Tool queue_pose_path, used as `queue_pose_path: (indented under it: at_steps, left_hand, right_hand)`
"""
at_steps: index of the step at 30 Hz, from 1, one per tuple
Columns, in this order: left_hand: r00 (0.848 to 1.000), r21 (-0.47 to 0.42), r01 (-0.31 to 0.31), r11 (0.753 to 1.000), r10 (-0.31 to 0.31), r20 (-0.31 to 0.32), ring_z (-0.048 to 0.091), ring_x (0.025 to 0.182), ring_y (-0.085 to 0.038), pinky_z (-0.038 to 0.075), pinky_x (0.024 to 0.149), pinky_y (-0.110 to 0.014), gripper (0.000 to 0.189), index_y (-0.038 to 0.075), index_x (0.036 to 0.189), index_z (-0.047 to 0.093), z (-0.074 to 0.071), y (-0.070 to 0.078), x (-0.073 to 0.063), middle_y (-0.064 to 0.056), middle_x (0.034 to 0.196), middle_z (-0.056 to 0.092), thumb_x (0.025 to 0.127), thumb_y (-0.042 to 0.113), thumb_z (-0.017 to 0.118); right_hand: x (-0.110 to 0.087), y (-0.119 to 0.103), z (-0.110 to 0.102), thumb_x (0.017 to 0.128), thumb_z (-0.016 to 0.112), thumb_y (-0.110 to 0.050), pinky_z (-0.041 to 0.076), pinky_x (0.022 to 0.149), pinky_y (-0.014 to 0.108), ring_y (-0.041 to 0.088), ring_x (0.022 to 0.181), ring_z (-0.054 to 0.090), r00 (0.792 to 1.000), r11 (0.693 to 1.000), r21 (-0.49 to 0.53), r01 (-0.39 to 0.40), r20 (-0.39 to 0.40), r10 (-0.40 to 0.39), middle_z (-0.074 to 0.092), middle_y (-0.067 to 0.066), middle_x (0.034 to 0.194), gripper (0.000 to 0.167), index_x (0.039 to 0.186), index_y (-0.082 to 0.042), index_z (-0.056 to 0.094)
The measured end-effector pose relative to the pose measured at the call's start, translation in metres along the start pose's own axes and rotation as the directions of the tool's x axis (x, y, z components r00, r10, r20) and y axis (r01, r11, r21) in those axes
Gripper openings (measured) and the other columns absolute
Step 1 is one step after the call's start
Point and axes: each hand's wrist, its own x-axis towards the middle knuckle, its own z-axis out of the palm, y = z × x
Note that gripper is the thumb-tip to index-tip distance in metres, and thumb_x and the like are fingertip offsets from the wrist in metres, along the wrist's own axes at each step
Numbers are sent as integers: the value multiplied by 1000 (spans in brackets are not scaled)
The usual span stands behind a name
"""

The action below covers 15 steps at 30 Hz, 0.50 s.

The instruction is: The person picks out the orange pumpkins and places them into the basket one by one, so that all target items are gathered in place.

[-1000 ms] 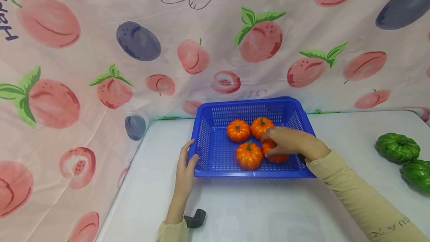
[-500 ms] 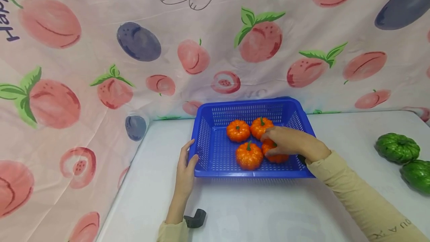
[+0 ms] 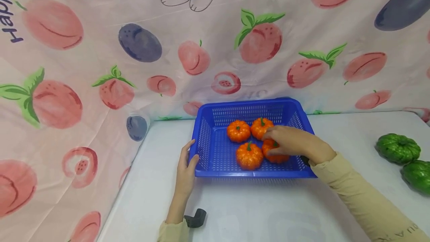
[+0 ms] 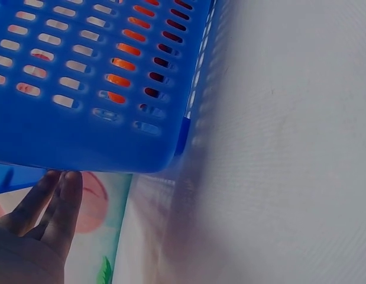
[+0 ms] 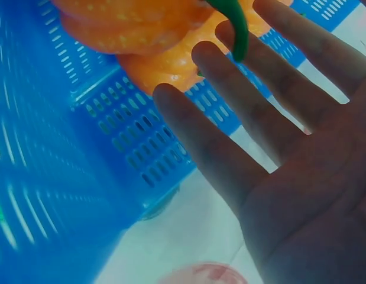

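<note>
A blue plastic basket (image 3: 221, 173) holds several orange pumpkins. My left hand (image 3: 184, 176) is at its left rim, with fingertips and thumb touching the edge; in the left wrist view its fingers (image 4: 63, 204) look straight against the rim. My right hand (image 3: 295, 143) reaches in over the front right pumpkin (image 3: 270, 152), partly covering it. In the right wrist view, its fingers (image 5: 209, 148) are spread and nearly straight beside a green stem (image 5: 235, 29); the thumb is out of that view. Other pumpkins, a front one (image 3: 249, 156) and a back left one (image 3: 238, 131), sit nearby.
Two green pumpkin-like vegetables (image 3: 398, 148) lie on the white table (image 3: 235, 212) at the right. A small dark object (image 3: 196, 218) is beside my left wrist. A dark green thing (image 3: 305, 160) shows beneath my right wrist. A fruit-printed cloth (image 3: 215, 29) hangs behind.
My right hand has shifted slightly to the right over the front right pumpkin. The pumpkins, basket and left hand stay where they were; the head view tilts a little.
</note>
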Motion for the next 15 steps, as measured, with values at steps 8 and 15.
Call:
queue_pose_path:
  at_steps: [8, 15]
  left_hand:
    - [999, 30, -31, 999, 31, -11, 37, 143, -38, 29, 116, -56, 45, 13, 148, 43, -1, 2, 1, -19, 155, 37, 103, 10, 48]
    - [998, 73, -50, 996, 51, -24, 41, 141, -36, 35, 113, -53, 44, 10, 145, 46, -3, 5, 1, -17, 153, 42, 101, 10, 52]
  right_hand:
    - [-7, -7, -10, 88, 75, -30, 46, 102, 55, 40, 124, 56, 998, 998, -12, -60, 10, 60, 64, 18, 128, 43, 122, -4, 68]
    - [-13, -12, -15, 88, 76, -29, 47, 100, 56, 41, 125, 55, 997, 997, -38, -71, -7, 71, 62, 21, 130, 45, 123, -3, 67]
